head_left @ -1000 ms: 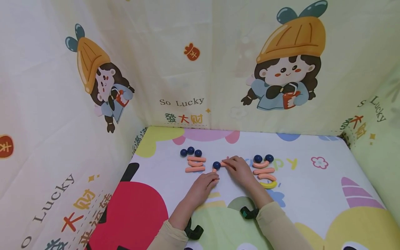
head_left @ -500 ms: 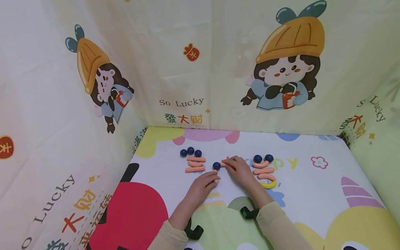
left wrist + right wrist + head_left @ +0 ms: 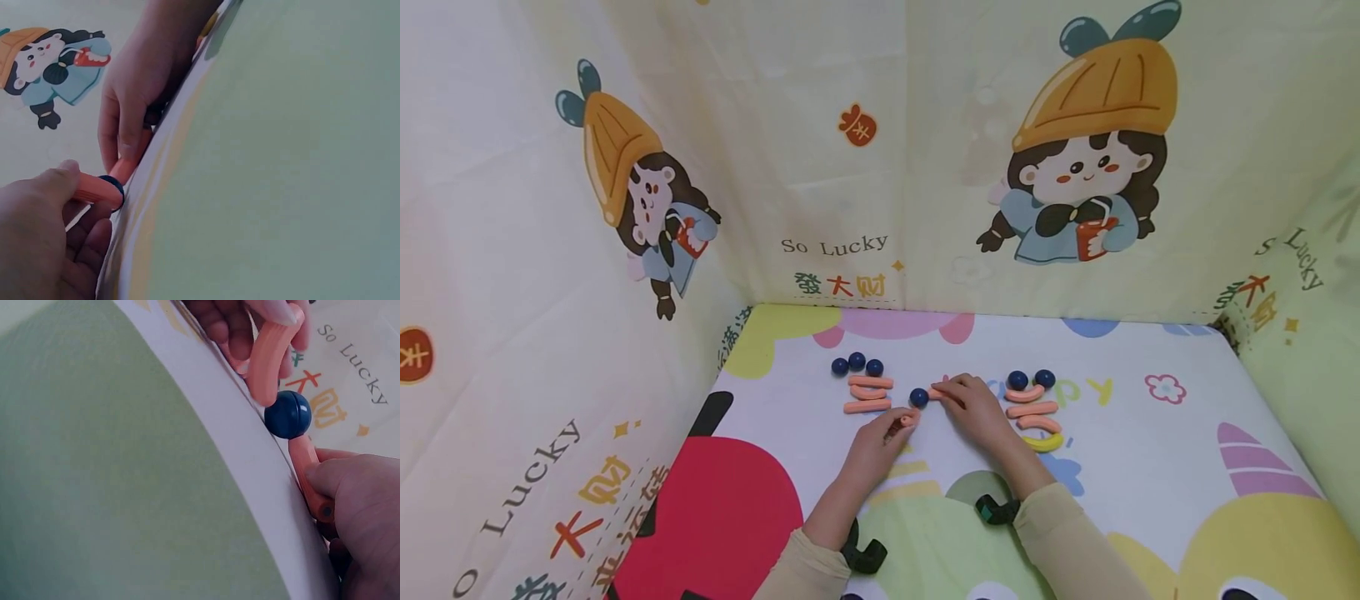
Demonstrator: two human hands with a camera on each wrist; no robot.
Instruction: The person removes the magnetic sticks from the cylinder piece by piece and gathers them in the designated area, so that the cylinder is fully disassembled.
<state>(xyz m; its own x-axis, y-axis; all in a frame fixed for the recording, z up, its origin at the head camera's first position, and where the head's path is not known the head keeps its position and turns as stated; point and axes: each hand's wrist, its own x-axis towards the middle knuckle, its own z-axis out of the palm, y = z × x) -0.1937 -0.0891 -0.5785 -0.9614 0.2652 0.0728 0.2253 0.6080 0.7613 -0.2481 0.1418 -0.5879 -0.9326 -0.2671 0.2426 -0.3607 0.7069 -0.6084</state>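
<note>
My left hand point(image 3: 871, 446) pinches a curved salmon-pink toy rod point(image 3: 272, 362) between thumb and fingers. The rod's lower end meets or nearly meets a dark blue ball point(image 3: 919, 397); whether they touch I cannot tell. On the ball's other side, a second salmon-pink rod point(image 3: 304, 464) sits end-on against it. My right hand point(image 3: 977, 408) pinches that rod, and a dark round inset shows in its free end. In the left wrist view, the left hand's rod point(image 3: 97, 189) partly covers the ball point(image 3: 114, 187).
Left of the hands lie several blue balls point(image 3: 857, 361) above a stack of salmon-pink rods point(image 3: 868, 407). On the right, two balls point(image 3: 1017, 380) sit above more such rods point(image 3: 1033, 410) and a curved yellow rod point(image 3: 1045, 442). Printed cloth point(image 3: 955, 167) walls the table's back and sides.
My left hand has turned and shifted slightly up and left, tilting its rod so an end now shows toward the head camera. The right hand and the ball have stayed in place.
</note>
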